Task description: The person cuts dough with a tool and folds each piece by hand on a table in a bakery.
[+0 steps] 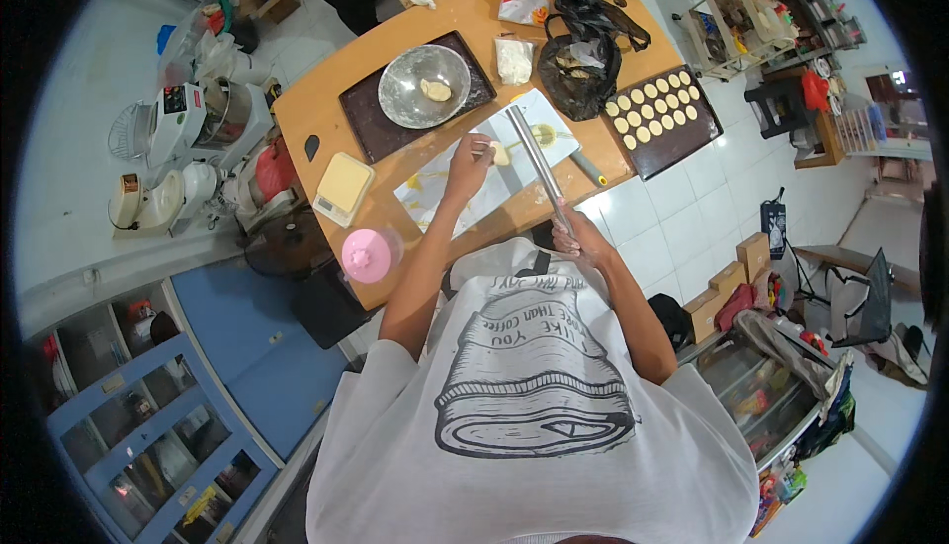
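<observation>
My right hand [583, 235] is closed round the lower end of a long metal rolling pin [539, 159], which slants up over the right part of a white work mat [465, 210]. My left hand [469, 165] is above the mat, its fingers pinched at the edge of a small pale piece of dough [500, 155]. Right of the pin, a yellowish round piece [544, 135] lies on the mat; its exact kind is unclear. Behind the mat, a metal bowl [400, 89] holds a lump of dough [435, 90] and stands on a dark tray [361, 109].
A dark baking tray [647, 159] with several rows of pale dough rounds sits at the table's right edge. Around the mat are a grey-handled tool [590, 170], a black plastic bag [578, 84], a white packet [514, 60], a kitchen scale [344, 188] and a pink-lidded container [367, 254].
</observation>
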Demonstrator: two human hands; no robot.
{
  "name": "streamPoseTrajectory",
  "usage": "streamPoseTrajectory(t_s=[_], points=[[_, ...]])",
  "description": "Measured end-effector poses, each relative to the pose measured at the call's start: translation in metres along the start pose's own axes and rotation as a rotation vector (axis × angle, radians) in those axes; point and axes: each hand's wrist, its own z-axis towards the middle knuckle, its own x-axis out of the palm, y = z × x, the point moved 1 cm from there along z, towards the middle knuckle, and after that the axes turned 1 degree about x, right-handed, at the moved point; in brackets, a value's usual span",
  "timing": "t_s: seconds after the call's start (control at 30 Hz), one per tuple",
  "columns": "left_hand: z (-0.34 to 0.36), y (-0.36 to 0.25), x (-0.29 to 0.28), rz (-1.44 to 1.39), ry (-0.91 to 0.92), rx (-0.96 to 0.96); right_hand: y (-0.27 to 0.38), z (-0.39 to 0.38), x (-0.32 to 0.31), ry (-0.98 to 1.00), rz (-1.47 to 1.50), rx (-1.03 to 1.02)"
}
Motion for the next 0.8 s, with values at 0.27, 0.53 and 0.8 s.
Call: streamPoseTrajectory(t_s=[0.27, 0.53, 0.8], points=[[-0.058, 0.028, 0.025, -0.273, -0.242, -0.21, 0.005, 0.023, -0.025, -0.001, -0.225, -0.067], [-0.049, -0.001, 0.002, 0.486, -0.45, 0.107, 0.015, 0.037, -0.013, -0.174, -1.158, -0.557], [0.019, 0.008, 0.007, 0.948, -0.525, 0.281, 0.021, 0.058, -0.037, -0.177, -1.556, -0.516]])
